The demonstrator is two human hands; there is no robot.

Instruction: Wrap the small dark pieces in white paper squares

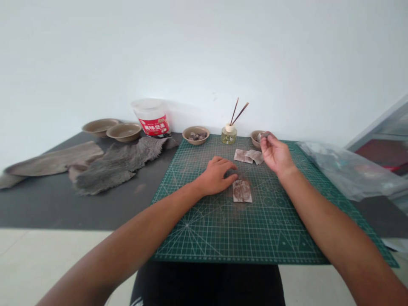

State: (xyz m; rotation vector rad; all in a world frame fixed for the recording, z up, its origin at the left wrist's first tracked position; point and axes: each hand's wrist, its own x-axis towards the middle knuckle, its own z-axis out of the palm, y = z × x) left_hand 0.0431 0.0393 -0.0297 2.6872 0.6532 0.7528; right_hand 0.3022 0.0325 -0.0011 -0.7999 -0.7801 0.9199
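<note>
My left hand point(219, 175) rests on the green cutting mat point(204, 229), its thumb apart from the bent fingers. A dark grey patch shows between them; whether it is a thing or shadow I cannot tell. Just beside the thumb lies a square, brown-stained pale packet point(242, 191). Further back are another stained packet point(242, 156) and a greyish one point(256, 157) overlapping it. My right hand point(276, 154) is raised by the right-hand bowl point(254, 138), fingertips pinched on a small grey-brown piece point(265, 134). The hand partly hides that bowl and its pale contents.
A bowl of grey-brown chunks point(196, 137) and a reed diffuser point(229, 134) stand along the wall. Leftward are two brown bowls point(124, 132), a plastic tub point(153, 119) and rumpled grey cloths point(117, 163). Clear plastic bags point(353, 170) cover the mat's right edge.
</note>
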